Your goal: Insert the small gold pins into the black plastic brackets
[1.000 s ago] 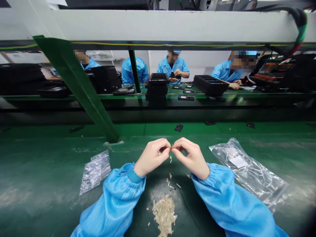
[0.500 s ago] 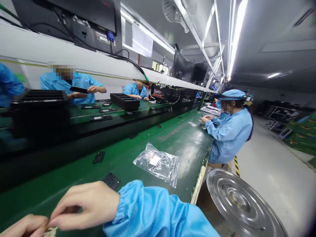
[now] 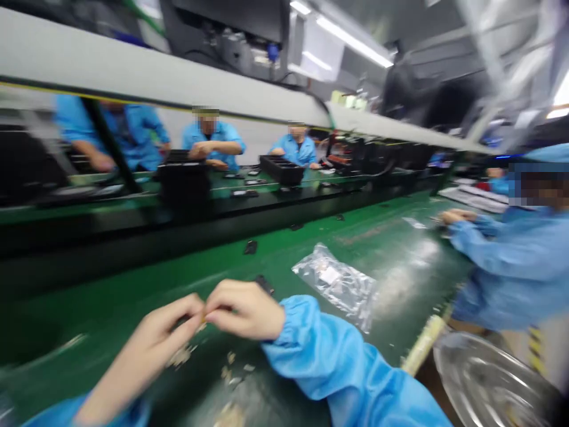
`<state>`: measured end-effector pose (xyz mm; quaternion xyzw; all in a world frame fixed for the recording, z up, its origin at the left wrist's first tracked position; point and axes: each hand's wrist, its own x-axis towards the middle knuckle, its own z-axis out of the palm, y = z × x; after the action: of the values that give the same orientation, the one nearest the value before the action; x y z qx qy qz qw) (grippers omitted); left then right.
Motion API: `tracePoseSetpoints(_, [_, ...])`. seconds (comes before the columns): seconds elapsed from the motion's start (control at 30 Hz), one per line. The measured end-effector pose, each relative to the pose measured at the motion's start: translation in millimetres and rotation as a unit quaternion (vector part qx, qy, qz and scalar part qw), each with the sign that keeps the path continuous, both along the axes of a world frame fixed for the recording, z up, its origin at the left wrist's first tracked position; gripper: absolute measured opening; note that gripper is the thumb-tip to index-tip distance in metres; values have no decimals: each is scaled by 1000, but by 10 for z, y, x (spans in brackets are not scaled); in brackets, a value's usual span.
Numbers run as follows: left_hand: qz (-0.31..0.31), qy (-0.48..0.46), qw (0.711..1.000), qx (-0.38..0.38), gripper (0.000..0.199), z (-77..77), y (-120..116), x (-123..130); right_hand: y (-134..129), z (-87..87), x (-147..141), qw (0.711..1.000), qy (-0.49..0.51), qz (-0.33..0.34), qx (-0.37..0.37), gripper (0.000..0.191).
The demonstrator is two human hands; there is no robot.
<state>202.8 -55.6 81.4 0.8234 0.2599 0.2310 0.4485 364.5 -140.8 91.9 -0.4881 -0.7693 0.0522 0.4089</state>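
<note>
Your left hand (image 3: 166, 332) and right hand (image 3: 246, 311) meet above the green table (image 3: 391, 284), fingertips pinched on one small orange-brown piece (image 3: 204, 319), too blurred to make out fully. Pale bits (image 3: 229, 415) lie scattered nearer you. Just beyond your right hand sits a black part (image 3: 264, 284); to its right, a clear bag (image 3: 338, 281). A co-worker (image 3: 515, 261) is at the far right.

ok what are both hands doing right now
Left hand: pinched shut on a tiny brownish piece, too blurred to identify.
Right hand: fingertips pinched on that same piece.
</note>
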Motion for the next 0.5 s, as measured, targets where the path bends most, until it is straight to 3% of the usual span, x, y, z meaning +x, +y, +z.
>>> tracePoseSetpoints(0.07, [-36, -4, 999, -6, 29, 195, -46, -25, 13, -28, -29, 999, 42, 10, 15, 12])
tracePoseSetpoints(0.13, [-45, -19, 999, -15, 25, 278, -25, 2, 46, -40, -34, 998, 63, 25, 7, 11])
tracePoseSetpoints(0.33, [-55, -60, 994, -66, 13, 211, 59, -43, 66, 0, -31, 998, 64, 8, 15, 13])
tracePoseSetpoints(0.5, [-59, -62, 996, -38, 9, 215, 19, -37, 48, -20, -102, 998, 58, -1, 1, 9])
